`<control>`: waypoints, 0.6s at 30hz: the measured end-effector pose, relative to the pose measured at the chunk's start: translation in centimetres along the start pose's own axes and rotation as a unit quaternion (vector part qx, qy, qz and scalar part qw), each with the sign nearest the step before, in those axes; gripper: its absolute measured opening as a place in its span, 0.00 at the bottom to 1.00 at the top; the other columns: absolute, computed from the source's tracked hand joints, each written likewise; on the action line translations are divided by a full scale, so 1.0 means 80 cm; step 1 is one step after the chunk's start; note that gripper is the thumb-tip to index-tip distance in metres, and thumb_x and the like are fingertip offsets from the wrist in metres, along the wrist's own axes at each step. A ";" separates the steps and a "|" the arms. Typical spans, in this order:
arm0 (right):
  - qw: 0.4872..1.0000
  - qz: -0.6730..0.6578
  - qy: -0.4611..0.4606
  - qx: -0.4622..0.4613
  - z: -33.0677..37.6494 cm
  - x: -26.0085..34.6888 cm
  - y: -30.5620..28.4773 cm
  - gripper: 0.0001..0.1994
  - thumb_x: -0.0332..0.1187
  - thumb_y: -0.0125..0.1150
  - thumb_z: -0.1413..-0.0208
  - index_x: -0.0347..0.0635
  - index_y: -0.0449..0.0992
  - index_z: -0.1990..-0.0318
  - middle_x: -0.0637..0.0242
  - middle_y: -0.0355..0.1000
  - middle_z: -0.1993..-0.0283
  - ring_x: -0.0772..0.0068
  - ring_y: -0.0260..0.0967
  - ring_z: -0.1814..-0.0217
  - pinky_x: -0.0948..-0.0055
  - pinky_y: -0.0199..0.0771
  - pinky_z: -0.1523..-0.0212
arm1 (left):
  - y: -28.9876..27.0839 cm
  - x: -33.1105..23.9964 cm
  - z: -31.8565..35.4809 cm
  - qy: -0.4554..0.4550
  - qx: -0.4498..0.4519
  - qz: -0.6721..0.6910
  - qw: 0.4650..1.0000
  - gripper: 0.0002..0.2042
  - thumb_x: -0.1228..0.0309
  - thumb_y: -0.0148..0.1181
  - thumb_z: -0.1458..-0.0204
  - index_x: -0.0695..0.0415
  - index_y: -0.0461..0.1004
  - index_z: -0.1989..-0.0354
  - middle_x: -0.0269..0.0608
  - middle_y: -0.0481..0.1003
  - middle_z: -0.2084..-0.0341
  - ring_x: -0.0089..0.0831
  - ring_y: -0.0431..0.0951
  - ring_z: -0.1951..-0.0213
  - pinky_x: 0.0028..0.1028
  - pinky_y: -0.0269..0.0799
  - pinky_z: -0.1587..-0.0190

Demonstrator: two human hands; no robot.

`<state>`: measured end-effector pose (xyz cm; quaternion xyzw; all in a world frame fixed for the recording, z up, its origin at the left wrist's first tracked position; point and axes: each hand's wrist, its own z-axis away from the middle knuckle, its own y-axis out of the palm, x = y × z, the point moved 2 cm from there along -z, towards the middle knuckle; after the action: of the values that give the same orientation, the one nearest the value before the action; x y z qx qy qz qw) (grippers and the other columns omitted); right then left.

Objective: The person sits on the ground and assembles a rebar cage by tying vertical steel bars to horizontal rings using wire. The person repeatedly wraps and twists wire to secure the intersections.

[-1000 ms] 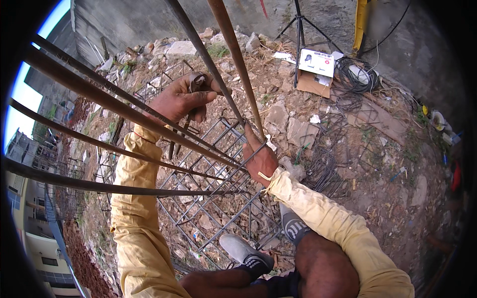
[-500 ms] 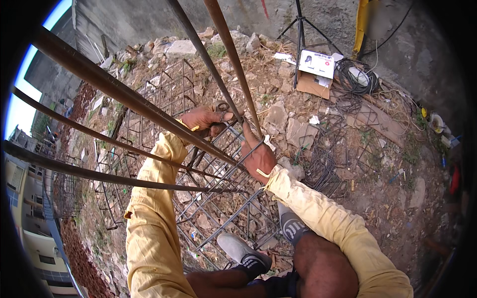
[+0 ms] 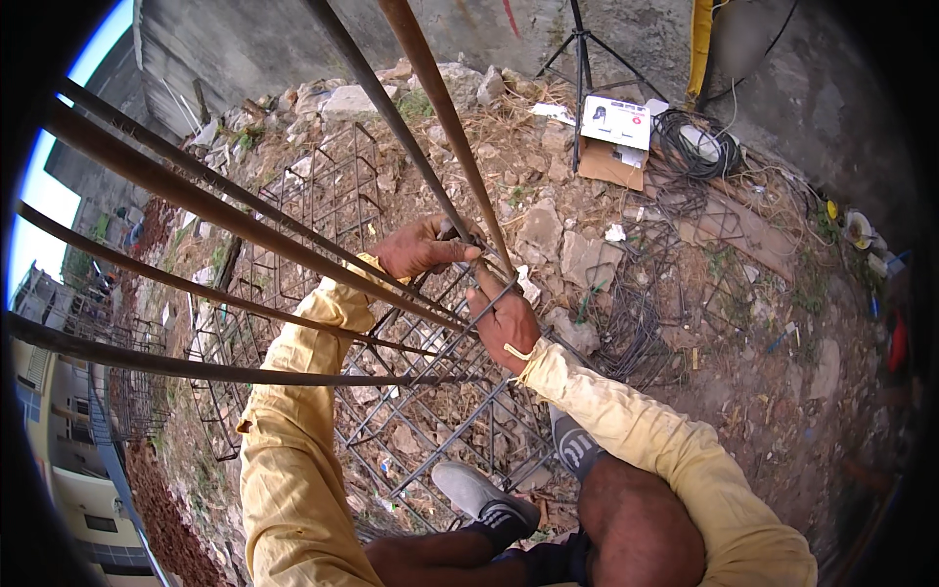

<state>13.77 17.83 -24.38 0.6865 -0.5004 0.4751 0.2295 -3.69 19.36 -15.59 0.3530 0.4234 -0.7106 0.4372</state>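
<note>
"So, what stands at the far left?"

"Long rods [image 3: 196,367], slanting in toward a lattice [image 3: 394,400] of thin bars over the rubble [image 3: 357,103]; the lattice possibly helps keep their lower ends in line."

"And the left hand [image 3: 425,247]?"

"It is at the lattice's upper corner, touching the foot of a dark rod [image 3: 389,112]. Its fingers curl, but what the grip encloses is hidden, so one cannot tell whether it is closed on anything."

"Next?"

"A brown rod [image 3: 449,127] comes down close by. Just below its foot, the right hand [image 3: 506,323] reaches to the same corner, probably to steady it; whether that grip is closed cannot be told either."

"Any writing?"

"The grey sock [image 3: 575,445] bears pale markings. Past the tripod [image 3: 582,68], a carton [image 3: 614,122] shows a dark picture, a red spot and print too small to read, beside a cable coil [image 3: 704,147]."
</note>
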 end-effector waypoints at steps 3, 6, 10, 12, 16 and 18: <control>0.999 -0.019 0.040 0.003 0.004 0.006 -0.003 0.17 0.37 0.57 0.41 0.32 0.74 0.51 0.42 0.72 0.63 0.43 0.72 0.60 0.55 0.71 0.59 | 0.005 -0.007 0.005 -0.010 -0.006 -0.025 1.000 0.19 0.58 0.68 0.48 0.56 0.74 0.53 0.23 0.68 0.76 0.15 0.62 0.75 0.19 0.54 0.73; 0.996 -0.009 0.089 0.004 0.004 0.011 0.000 0.17 0.42 0.57 0.39 0.33 0.75 0.58 0.46 0.72 0.68 0.48 0.71 0.65 0.57 0.69 0.64 | 0.011 -0.020 0.010 -0.014 -0.019 -0.072 0.997 0.21 0.56 0.66 0.47 0.56 0.73 0.51 0.25 0.69 0.73 0.16 0.64 0.72 0.21 0.57 0.70; 0.976 -0.144 0.160 -0.036 0.002 -0.001 0.012 0.20 0.47 0.52 0.35 0.35 0.75 0.64 0.53 0.71 0.75 0.55 0.70 0.72 0.60 0.68 0.69 | 0.010 -0.016 0.005 0.012 0.010 -0.086 0.996 0.21 0.55 0.65 0.47 0.55 0.73 0.51 0.26 0.70 0.72 0.18 0.64 0.71 0.22 0.58 0.69; 0.976 -0.132 0.170 -0.034 0.002 -0.001 0.009 0.20 0.47 0.49 0.34 0.36 0.76 0.64 0.56 0.70 0.78 0.59 0.70 0.75 0.62 0.68 0.72 | 0.009 -0.014 0.002 0.013 0.014 -0.099 0.995 0.21 0.55 0.65 0.47 0.55 0.74 0.52 0.26 0.71 0.71 0.18 0.65 0.71 0.22 0.59 0.69; 0.962 -0.168 0.215 -0.031 0.004 -0.001 0.008 0.21 0.47 0.48 0.33 0.36 0.76 0.65 0.64 0.69 0.79 0.70 0.67 0.80 0.68 0.66 0.77 | 0.009 -0.009 0.001 0.014 -0.006 -0.099 0.995 0.18 0.57 0.65 0.47 0.56 0.75 0.56 0.26 0.70 0.73 0.18 0.65 0.72 0.22 0.59 0.69; 0.944 -0.212 0.252 -0.022 0.005 0.003 0.008 0.24 0.50 0.47 0.33 0.36 0.76 0.64 0.70 0.66 0.81 0.78 0.62 0.80 0.74 0.62 0.78 | 0.008 -0.008 -0.001 0.010 -0.001 -0.088 0.996 0.16 0.58 0.65 0.47 0.56 0.75 0.58 0.26 0.70 0.74 0.18 0.65 0.72 0.22 0.58 0.69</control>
<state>13.40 17.16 -24.46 0.6290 -0.2793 0.5620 0.4588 -2.89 19.48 -15.28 0.3215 0.4575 -0.7423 0.3692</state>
